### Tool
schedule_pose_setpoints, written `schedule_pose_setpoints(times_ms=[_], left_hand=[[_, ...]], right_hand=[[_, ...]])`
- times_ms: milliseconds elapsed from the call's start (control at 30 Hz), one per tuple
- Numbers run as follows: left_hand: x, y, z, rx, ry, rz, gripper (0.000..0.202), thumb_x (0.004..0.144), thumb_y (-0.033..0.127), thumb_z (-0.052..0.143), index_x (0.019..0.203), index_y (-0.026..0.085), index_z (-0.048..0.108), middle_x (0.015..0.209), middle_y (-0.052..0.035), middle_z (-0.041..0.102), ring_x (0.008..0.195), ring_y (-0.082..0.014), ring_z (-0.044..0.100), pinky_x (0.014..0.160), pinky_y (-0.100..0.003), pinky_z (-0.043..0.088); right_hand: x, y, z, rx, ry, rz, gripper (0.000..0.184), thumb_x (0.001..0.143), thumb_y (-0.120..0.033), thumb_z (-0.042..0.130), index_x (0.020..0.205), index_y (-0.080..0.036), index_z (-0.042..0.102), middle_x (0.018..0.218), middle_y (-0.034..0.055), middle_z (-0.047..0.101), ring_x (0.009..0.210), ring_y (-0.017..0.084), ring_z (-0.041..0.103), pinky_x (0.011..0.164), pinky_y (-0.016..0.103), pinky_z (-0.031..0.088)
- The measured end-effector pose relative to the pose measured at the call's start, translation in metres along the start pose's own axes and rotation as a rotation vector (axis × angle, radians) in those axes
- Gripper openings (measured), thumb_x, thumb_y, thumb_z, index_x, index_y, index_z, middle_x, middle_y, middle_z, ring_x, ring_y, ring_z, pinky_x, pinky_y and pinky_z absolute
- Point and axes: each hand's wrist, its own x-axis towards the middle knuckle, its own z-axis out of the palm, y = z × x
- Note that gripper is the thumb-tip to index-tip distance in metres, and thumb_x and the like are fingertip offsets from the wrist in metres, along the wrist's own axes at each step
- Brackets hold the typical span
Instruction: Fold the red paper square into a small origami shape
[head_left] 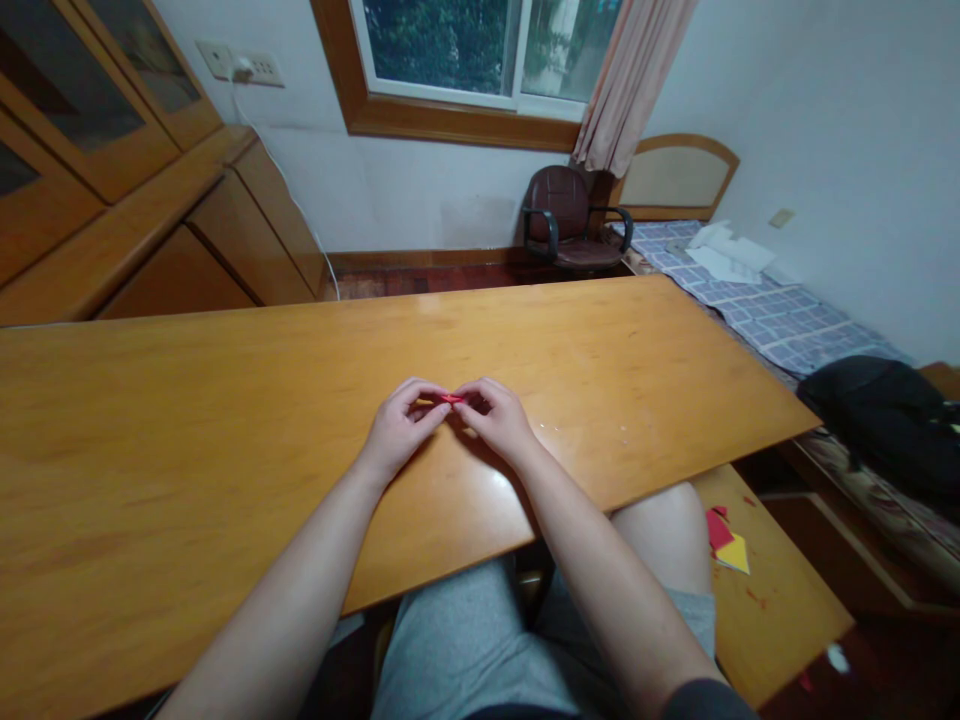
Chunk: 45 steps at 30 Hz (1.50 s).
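A small piece of red folded paper point(452, 398) is pinched between my two hands, just above the wooden table point(225, 430). My left hand point(405, 420) grips its left end between thumb and fingers. On the other end, the thumb and fingers of my right hand point(495, 415) are closed in the same way. The fingertips nearly meet and cover most of the paper, so its exact shape is hidden.
Tiny white scraps point(551, 427) lie on the table right of my hands. On a lower wooden bench point(787, 610) at the right are red paper point(718, 531) and yellow paper point(735, 553). Beyond stand an armchair point(559, 210), a bed point(787, 315) and a black bag point(885, 420).
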Motion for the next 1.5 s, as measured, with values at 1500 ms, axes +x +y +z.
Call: schedule_pose_setpoints(times_ms=[1500], left_hand=[[-0.0002,-0.0024,-0.0017,-0.016,0.047,0.016,0.016,0.080,0.034,0.069,0.084,0.019,0.071,0.089,-0.0055,0.070,0.087,-0.0190,0.065,0.084,-0.034,0.053]], right_hand=[[-0.0008,-0.0081,-0.0051,-0.094,0.035,-0.083,0.011,0.091,-0.028,0.063,0.094,-0.021,0.071,0.085,0.0041,0.062,0.075,0.015,0.058,0.071,0.027,0.049]])
